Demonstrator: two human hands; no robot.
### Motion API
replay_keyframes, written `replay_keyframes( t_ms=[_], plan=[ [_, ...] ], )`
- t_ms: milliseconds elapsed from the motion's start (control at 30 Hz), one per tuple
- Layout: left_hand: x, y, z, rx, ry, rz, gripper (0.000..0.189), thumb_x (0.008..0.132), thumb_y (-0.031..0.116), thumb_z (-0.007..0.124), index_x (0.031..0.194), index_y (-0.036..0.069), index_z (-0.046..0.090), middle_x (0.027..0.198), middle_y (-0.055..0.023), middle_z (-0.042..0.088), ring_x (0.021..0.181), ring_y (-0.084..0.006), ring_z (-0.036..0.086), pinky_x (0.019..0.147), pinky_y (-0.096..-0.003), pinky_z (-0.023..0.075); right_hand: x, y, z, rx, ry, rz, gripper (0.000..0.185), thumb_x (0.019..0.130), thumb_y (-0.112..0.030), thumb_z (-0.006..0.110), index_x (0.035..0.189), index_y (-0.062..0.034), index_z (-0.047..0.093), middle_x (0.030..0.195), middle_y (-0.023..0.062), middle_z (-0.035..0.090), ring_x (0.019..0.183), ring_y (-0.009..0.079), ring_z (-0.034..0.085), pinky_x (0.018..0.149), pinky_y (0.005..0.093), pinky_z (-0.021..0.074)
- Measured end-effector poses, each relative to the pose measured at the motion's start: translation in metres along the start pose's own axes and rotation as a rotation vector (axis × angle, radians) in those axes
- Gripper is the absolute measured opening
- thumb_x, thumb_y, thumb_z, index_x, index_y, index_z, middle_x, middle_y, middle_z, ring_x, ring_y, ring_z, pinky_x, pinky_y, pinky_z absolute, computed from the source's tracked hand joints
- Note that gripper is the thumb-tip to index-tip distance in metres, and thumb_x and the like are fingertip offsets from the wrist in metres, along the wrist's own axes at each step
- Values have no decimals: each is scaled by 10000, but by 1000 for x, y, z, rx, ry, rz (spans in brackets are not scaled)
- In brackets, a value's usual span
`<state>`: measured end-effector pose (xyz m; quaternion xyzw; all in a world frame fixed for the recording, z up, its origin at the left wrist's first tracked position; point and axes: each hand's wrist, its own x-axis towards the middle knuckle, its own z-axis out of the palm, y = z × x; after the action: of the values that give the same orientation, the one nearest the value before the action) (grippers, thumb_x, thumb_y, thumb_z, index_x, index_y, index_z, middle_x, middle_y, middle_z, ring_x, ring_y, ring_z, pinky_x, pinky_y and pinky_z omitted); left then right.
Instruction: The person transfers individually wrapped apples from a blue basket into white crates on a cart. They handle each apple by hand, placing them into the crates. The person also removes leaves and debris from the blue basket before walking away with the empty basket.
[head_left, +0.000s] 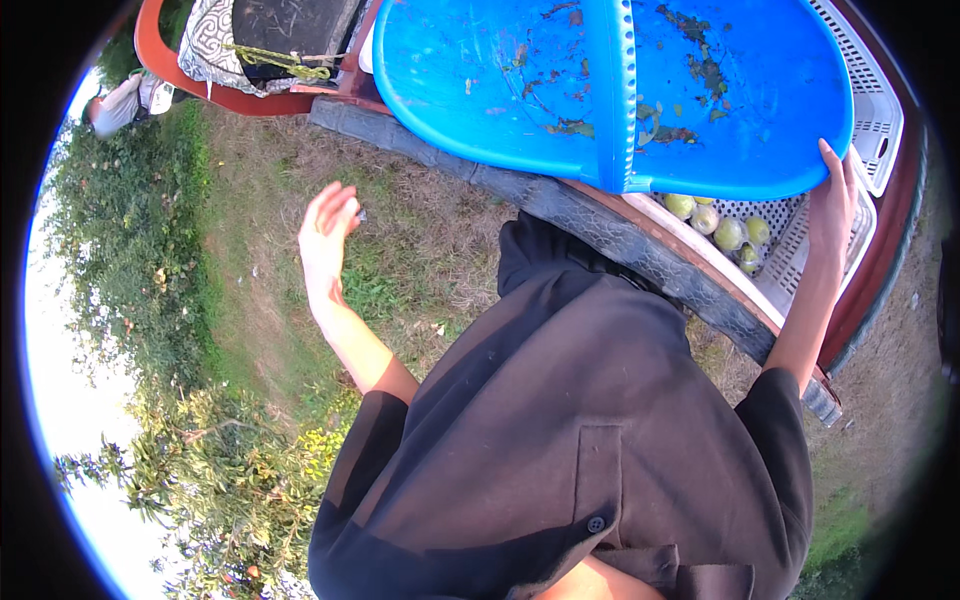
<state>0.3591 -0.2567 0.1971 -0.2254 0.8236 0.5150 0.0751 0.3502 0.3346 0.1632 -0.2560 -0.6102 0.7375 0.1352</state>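
A large blue plastic basket (480, 112) with a broad perforated handle across its middle rests on a vehicle's bed, at the top of the head view. Leaf scraps and twigs lie inside. My right hand (834, 202) holds its near right rim, with a finger over the edge. Left of the basket, above the grass, my left hand (328, 217) is raised, its fingers partly curled and apart; I see nothing held in it. Beneath the basket's right part, a white perforated plastic crate (787, 277) contains several pale green round fruits (729, 233), some in clear wrapping.
A padded dark edge (555, 202) of the vehicle bed runs close before my body. Another white crate (874, 112) sits at the far right. A black seat (285, 37) and a yellow-green rope (300, 64) are at upper left. Beyond are fruit trees and another person (124, 105).
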Motion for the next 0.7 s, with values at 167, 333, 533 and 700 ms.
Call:
replay_keyframes(
  t_ms=[167, 333, 533, 700],
  plan=[
    [-5, 67, 80, -1377, -860, -73, 510, 983, 453, 531, 1260, 25, 552, 913, -47, 446, 785, -138, 422, 643, -253, 394, -8, -5, 13, 38, 40, 0, 454, 913, -155, 668, 1328, -24, 537, 1184, 46, 614, 1073, 124, 566, 937, 299, 437],
    [-17, 122, 134, -1413, -1133, -195, 464, 974, 470, 542, 1156, 44, 512, 875, -27, 436, 784, -132, 441, 643, -249, 407, -7, 3, 11, -11, -15, -43, 488, 891, -232, 702, 1325, -62, 557, 1046, 2, 612, 918, 71, 537, 829, 247, 422],
    [-12, 139, 153, -1291, -1153, -200, 569, 938, 524, 566, 1267, 64, 495, 1012, -74, 500, 863, -176, 474, 705, -310, 414, -12, 1, 14, -78, 16, -68, 503, 886, -267, 691, 1332, -69, 568, 1039, 6, 642, 920, 64, 540, 830, 238, 407],
    [-36, 167, 180, -708, -696, 202, 563, 781, 85, 796, 1225, 87, 450, 1048, -49, 548, 927, -139, 545, 759, -316, 485, -12, 2, 13, -40, 25, -82, 542, 879, -241, 699, 1359, -46, 540, 1164, 69, 645, 1049, 119, 575, 953, 274, 429]
  ],
)
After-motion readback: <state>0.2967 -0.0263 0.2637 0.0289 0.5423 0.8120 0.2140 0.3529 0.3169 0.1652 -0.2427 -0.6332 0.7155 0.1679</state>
